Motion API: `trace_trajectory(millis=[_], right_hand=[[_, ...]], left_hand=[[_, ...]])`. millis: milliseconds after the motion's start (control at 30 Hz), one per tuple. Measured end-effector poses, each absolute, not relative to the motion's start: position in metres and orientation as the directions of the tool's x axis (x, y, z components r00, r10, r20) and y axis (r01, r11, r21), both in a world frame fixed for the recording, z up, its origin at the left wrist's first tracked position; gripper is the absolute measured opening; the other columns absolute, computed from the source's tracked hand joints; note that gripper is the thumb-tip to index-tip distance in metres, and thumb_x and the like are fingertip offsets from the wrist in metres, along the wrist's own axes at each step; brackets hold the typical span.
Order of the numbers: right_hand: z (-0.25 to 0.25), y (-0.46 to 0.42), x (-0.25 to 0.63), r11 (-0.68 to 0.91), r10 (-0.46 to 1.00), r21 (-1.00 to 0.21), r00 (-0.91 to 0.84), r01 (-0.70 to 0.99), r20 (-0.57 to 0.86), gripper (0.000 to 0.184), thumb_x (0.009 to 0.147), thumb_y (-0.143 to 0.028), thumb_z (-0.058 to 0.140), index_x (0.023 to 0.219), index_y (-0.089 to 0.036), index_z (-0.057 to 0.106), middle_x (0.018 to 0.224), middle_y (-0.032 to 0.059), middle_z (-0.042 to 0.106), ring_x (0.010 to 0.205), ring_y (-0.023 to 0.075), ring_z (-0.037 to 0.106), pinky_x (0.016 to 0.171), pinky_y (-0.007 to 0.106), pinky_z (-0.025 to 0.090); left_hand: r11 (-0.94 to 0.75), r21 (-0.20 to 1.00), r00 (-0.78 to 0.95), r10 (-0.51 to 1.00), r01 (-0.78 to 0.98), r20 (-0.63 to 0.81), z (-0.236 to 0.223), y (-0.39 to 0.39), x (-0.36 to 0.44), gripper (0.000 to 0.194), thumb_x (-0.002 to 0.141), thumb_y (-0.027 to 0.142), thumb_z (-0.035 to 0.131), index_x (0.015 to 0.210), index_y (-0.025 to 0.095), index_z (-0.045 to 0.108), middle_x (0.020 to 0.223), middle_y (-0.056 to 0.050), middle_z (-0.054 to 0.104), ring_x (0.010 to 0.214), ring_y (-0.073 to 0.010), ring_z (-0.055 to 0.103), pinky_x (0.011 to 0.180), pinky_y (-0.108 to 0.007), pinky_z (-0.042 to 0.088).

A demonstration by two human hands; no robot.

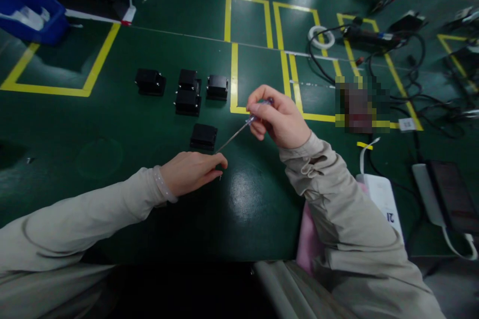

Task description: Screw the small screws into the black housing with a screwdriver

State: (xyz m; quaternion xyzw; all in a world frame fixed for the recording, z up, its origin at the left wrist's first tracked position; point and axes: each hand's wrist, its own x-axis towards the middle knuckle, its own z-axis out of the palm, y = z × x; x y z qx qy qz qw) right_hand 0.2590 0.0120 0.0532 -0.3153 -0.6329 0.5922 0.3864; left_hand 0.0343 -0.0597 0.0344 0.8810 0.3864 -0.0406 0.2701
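Beige sleeves [337, 209] up front, screwdriver [250, 120] in right hand [282, 117]

Right fingers clamped on the handle; shaft slants down to left hand [190, 172], over green table [254, 219]. Left thumb and index close to each other; can't tell if they grip anything. Black block [204, 136] just beyond left hand, four similar blocks [187, 101] farther back.

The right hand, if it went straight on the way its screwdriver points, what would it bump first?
Probably the left hand: the screwdriver in the right hand slants toward those fingers, though depth is hard to judge.
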Motion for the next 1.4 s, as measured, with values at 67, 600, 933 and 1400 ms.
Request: trace_trajectory(millis=[67,600,933,1400], right_hand=[[0.046,0.013,0.26,0.052,0.906,-0.991,-0.411,-0.123,0.099,0.021,0.091,-0.036,0.059,0.088,-0.024,0.042,0.049,-0.0152,0.035,0.038,0.0045,0.037,0.041,0.019,0.036],[0.012,0.024,0.261,-0.141,0.975,-0.901,-0.214,-0.411,-0.055,0.041,0.066,-0.045,0.081,0.076,-0.022,0.049,0.041,-0.0136,0.048,0.034,0.0037,0.041,0.039,0.018,0.033],[0.01,0.026,0.26,-0.139,0.974,-0.899,-0.221,-0.414,-0.049,0.044,0.065,-0.048,0.084,0.075,-0.021,0.051,0.041,-0.0132,0.049,0.034,0.0034,0.041,0.039,0.018,0.033],[0.002,0.027,0.263,-0.105,0.983,-0.918,-0.177,-0.382,-0.039,0.051,0.064,-0.053,0.087,0.084,-0.021,0.053,0.05,-0.0125,0.057,0.037,0.0039,0.047,0.039,0.018,0.037]], left_hand=[[-0.628,0.455,0.72,0.692,0.631,-0.044,0.038,-0.052,0.03,0.021,0.102,0.026,0.045,0.11,0.022,0.064,0.099,-0.003,0.074,0.086,-0.0171,0.069,0.072,-0.027,0.048],[-0.783,0.264,0.774,0.611,0.563,0.164,0.008,-0.044,0.004,0.03,0.102,0.031,0.05,0.122,0.016,0.066,0.126,-0.014,0.066,0.113,-0.0295,0.062,0.092,-0.046,0.056],[-0.757,0.339,0.777,0.621,0.559,0.104,0.03,-0.069,-0.016,0.035,0.105,0.036,0.045,0.135,0.022,0.057,0.134,-0.01,0.064,0.118,-0.0258,0.063,0.096,-0.044,0.057],[-0.491,0.056,0.478,0.864,0.869,0.159,0.02,0.026,-0.018,0.045,0.102,0.037,0.042,0.142,0.02,0.052,0.135,-0.011,0.061,0.123,-0.0353,0.057,0.099,-0.055,0.05]])
